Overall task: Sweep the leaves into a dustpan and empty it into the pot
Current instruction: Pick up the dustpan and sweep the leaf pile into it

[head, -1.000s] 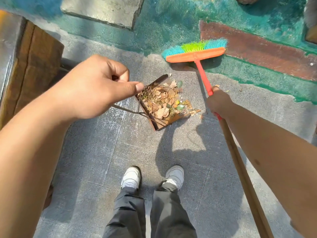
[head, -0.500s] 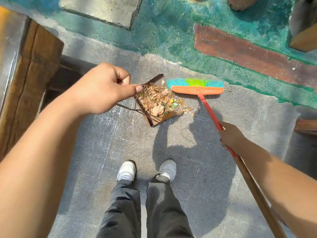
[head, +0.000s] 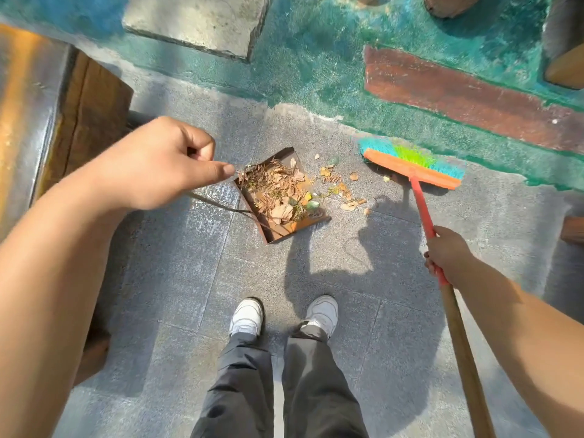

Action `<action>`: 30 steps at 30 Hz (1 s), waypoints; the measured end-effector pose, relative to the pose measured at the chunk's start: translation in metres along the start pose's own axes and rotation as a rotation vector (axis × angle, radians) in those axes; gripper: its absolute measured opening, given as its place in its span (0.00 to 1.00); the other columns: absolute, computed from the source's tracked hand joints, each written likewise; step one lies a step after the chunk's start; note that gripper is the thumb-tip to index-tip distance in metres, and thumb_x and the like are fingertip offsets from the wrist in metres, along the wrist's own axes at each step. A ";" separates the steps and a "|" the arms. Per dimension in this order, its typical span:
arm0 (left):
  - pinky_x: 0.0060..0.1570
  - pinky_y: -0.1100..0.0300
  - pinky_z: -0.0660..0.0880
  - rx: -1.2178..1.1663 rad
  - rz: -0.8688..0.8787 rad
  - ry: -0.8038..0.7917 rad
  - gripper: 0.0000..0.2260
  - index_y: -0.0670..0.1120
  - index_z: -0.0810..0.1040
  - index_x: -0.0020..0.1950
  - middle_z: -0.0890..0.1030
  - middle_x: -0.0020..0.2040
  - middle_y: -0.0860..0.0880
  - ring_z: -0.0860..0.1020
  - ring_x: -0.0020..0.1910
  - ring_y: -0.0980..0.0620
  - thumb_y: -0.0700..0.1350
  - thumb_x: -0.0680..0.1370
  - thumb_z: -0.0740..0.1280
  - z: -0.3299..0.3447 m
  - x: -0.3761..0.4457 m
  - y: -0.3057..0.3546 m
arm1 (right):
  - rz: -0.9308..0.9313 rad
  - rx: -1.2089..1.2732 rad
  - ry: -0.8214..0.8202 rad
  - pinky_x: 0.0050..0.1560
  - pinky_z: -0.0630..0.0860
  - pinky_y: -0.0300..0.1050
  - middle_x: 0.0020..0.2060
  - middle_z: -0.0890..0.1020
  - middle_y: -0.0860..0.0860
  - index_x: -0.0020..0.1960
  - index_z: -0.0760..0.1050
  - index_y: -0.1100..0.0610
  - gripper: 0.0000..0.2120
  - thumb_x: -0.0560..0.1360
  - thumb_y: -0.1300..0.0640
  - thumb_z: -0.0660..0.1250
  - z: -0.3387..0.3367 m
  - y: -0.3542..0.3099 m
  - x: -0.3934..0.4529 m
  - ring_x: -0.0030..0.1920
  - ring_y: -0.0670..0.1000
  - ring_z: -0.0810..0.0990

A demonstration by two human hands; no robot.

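A rusty metal dustpan (head: 284, 230) sits on the grey paving, its mouth facing right, filled with dry brown and green leaves (head: 278, 191). My left hand (head: 158, 162) grips the top of its thin wire handle (head: 218, 205). Several loose leaves (head: 341, 184) lie on the ground just right of the pan's mouth. My right hand (head: 448, 254) holds the red-and-wood stick of a broom. The broom head (head: 410, 162), orange with blue and green bristles, rests on the ground right of the loose leaves. No pot is identifiable in view.
A wooden bench or planter edge (head: 91, 109) stands at the left. Teal and brown painted ground (head: 458, 90) runs across the back. A stone slab (head: 196, 20) lies at the top. My two white shoes (head: 284, 316) stand below the dustpan.
The broom head has pulled away from the dustpan's mouth to the right. Several leaves now lie loose outside the pan. My left hand still holds the handle.
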State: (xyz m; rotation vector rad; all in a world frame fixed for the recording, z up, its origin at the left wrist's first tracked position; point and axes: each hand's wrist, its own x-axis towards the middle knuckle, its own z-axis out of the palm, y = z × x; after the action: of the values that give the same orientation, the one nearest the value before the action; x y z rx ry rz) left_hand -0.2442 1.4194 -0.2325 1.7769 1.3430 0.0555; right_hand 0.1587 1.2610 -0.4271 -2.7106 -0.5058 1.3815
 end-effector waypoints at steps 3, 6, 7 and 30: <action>0.21 0.66 0.55 0.007 -0.020 -0.014 0.20 0.45 0.66 0.26 0.60 0.19 0.53 0.58 0.21 0.55 0.43 0.74 0.71 -0.004 0.003 -0.005 | 0.008 -0.012 -0.008 0.23 0.69 0.41 0.33 0.75 0.58 0.71 0.66 0.49 0.23 0.79 0.63 0.50 0.023 0.002 -0.010 0.25 0.53 0.71; 0.21 0.65 0.55 -0.001 -0.039 -0.017 0.22 0.44 0.63 0.26 0.61 0.19 0.53 0.58 0.21 0.55 0.43 0.74 0.71 -0.004 0.006 -0.009 | -0.058 -0.117 -0.051 0.22 0.71 0.43 0.33 0.76 0.58 0.72 0.65 0.51 0.23 0.79 0.65 0.51 0.048 0.004 -0.034 0.24 0.53 0.71; 0.22 0.65 0.55 0.003 -0.037 -0.021 0.21 0.45 0.64 0.26 0.61 0.20 0.53 0.58 0.21 0.55 0.44 0.74 0.71 -0.003 0.007 -0.009 | -0.080 -0.146 -0.071 0.22 0.71 0.43 0.33 0.76 0.57 0.71 0.65 0.51 0.23 0.79 0.65 0.51 0.056 0.004 -0.044 0.24 0.53 0.71; 0.22 0.67 0.54 0.048 0.043 -0.125 0.23 0.44 0.61 0.25 0.59 0.22 0.53 0.58 0.22 0.56 0.40 0.73 0.72 -0.013 -0.029 -0.019 | 0.041 0.134 -0.020 0.18 0.64 0.37 0.31 0.69 0.56 0.71 0.66 0.47 0.25 0.79 0.65 0.52 0.006 0.060 -0.084 0.25 0.51 0.65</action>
State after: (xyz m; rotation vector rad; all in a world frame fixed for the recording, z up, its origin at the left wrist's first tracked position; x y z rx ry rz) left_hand -0.2774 1.4046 -0.2244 1.8184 1.2263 -0.0634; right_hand 0.1240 1.1775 -0.3770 -2.6174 -0.3469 1.3999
